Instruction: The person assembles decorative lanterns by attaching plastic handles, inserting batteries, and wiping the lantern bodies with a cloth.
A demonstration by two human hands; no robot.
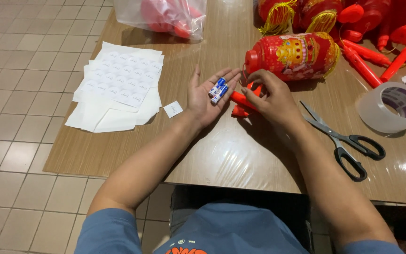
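Red plastic dominates the wooden table (118, 155): a red-and-gold lantern (291, 56) lies on its side just beyond the person's hands, with more lanterns and loose red handles (377, 59) heaped behind it. The left hand (206, 96) lies palm up and spread flat, and two small blue-and-white batteries (218, 90) rest side by side on the base of its fingers, not gripped, only cradled. The right hand (271, 96) is curled, its fingers closed over an orange-red handle (241, 99) that lies on the table between the two hands, close against the lantern; whether its battery slot is open cannot be told, since the hand hides most of it. The right fingertips sit very near the batteries without plainly touching them.

Judged from this, the step in hand is the loading of batteries into the handle; the cells are ready in the palm and none looks seated yet. The next move would call for a fine pinch on one battery, the right way round, while the handle is kept steady; the loose cells could roll off an open palm if it tilts.

Black-handled scissors (341, 136) lie closed to the right, well apart from the work; a clear tape roll (391, 106) stands beyond them; sheets of round white stickers (123, 77) are stacked to the left, one small peeled piece (173, 109) near the left wrist; a clear bag (165, 16) of red parts sits at the far edge.
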